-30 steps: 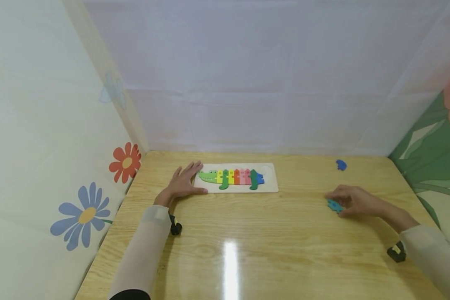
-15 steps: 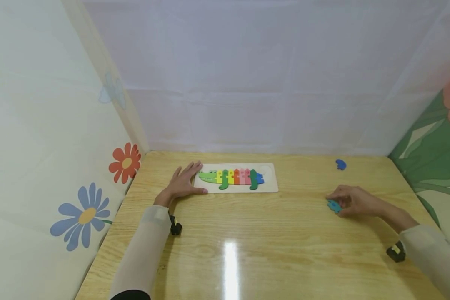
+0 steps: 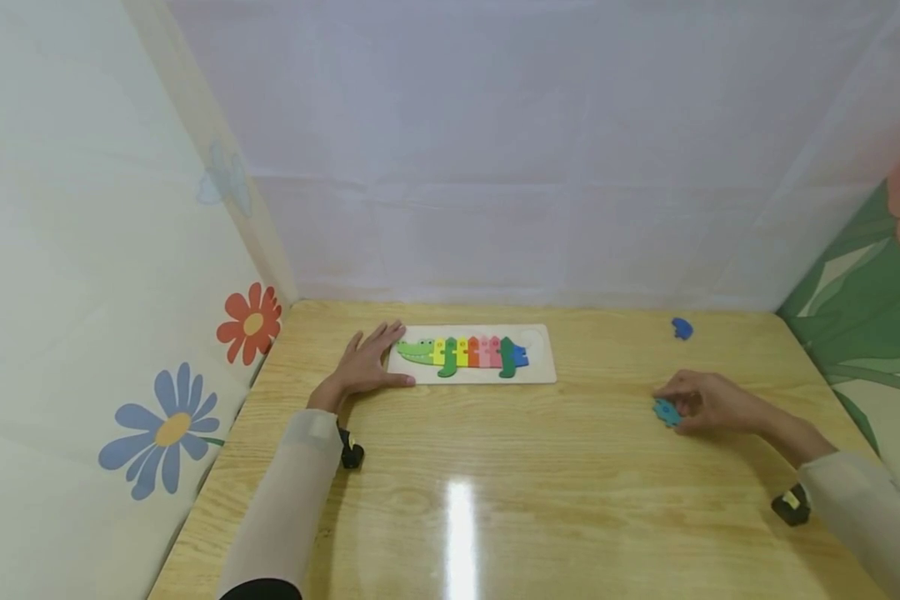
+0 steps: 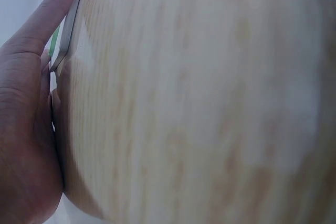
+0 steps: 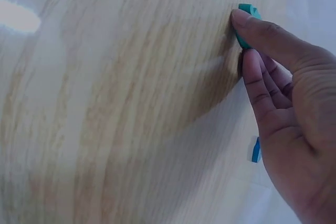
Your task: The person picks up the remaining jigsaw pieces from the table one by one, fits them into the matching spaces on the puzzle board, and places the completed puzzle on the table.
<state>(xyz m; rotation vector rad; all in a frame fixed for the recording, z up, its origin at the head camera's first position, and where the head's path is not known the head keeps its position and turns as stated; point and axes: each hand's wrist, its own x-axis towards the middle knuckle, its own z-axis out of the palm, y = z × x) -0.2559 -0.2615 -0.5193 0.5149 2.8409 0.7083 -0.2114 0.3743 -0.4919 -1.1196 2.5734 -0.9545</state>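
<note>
Around the left end of a pale crocodile puzzle board (image 3: pixel 543 354) lies my left hand (image 3: pixel 363 365). Its fingers are spread and fairly straight, with the thumb (image 4: pixel 44 17) along the near edge and a fingertip by the far corner. Coloured pieces form the crocodile (image 3: pixel 468 354) on the board, from a green head to a blue section. A pale round recess shows at upper right. Off to the right, my right hand (image 3: pixel 708 404) pinches a teal puzzle piece (image 3: pixel 667 412) between thumb and fingers, low over the table. Part of that piece (image 5: pixel 247 9) is hidden by the thumb.
A dark blue puzzle piece (image 3: pixel 682 328) lies on the wooden table (image 3: pixel 555 483) beyond my right hand. White cloth (image 3: pixel 450 208) stands behind the table. Flower-printed panels border the left (image 3: pixel 120 333) and right (image 3: pixel 862 308) sides.
The teal piece shifts very slightly left within my right fingers, its tilt changing a little. My left hand, the board and the dark blue piece stay put.
</note>
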